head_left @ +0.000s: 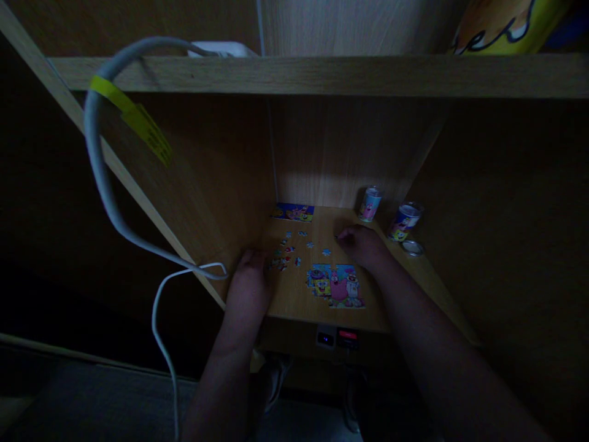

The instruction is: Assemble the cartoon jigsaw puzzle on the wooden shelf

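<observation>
Dim frame, low light. Left hand [248,288] sits at the desk's front-left, fingers together and curled down, tips in shadow; can't tell if they're pinching anything. Right hand [363,245] is bunched the same way, fingers pointing left, tips dark, also can't tell. Loose jigsaw pieces [284,255] are scattered just beside the left fingertips, a few more out toward the right fingers. Assembled puzzle section [335,285] lies between the hands, just in front of the right fingers, ragged at the edges, long axis roughly left-right, cartoon starfish head pointing away from the person. Beyond the fingers: picture card [293,212] against the back panel, two SpongeBob-print cans [370,204] [405,222] and a metal lid [412,247] past the right fingers. White cable [94,135] left of the left hand, with a yellow tag [147,129]; tag print too small to read. Yellow object [506,27] on the shelf above is cut off, black lettering unreadable.
</observation>
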`<state>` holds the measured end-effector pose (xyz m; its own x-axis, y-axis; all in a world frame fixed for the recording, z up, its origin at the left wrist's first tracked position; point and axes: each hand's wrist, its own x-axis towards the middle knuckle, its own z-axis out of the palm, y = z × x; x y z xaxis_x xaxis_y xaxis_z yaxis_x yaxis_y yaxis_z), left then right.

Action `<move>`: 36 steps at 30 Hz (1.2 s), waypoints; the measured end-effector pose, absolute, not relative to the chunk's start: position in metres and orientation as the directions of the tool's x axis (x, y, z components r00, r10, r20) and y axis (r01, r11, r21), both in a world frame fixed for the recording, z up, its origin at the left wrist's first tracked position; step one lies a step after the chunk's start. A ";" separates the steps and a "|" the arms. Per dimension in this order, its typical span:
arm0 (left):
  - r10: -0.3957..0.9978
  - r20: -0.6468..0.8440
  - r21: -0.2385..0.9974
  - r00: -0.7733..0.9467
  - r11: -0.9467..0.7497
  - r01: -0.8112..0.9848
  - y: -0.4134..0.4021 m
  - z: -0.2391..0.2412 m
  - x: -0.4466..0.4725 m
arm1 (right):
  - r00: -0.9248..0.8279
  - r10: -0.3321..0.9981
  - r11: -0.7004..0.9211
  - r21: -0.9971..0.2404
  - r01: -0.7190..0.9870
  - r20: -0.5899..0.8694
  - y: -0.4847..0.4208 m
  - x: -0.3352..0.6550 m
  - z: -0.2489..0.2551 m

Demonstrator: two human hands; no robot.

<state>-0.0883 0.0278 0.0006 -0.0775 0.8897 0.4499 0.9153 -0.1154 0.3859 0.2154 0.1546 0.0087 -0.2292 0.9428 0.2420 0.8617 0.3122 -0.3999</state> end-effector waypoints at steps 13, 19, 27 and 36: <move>0.895 0.445 0.390 -0.042 -0.151 0.908 0.030 0.002 -0.083 | -0.236 0.944 0.313 -0.405 0.859 0.229 0.154 0.216 0.009; 0.886 0.461 0.344 0.051 -0.231 0.910 0.030 -0.002 -0.083 | -0.232 0.947 0.306 -0.402 0.863 0.224 0.154 0.216 0.010; 0.874 0.449 0.314 0.187 -0.351 0.882 0.026 0.003 -0.078 | -0.235 0.948 0.305 -0.398 0.865 0.214 0.152 0.214 0.012; 0.858 0.414 0.268 0.303 -0.433 0.861 0.028 0.001 -0.081 | -0.194 0.961 0.255 -0.362 0.897 0.197 0.154 0.216 0.013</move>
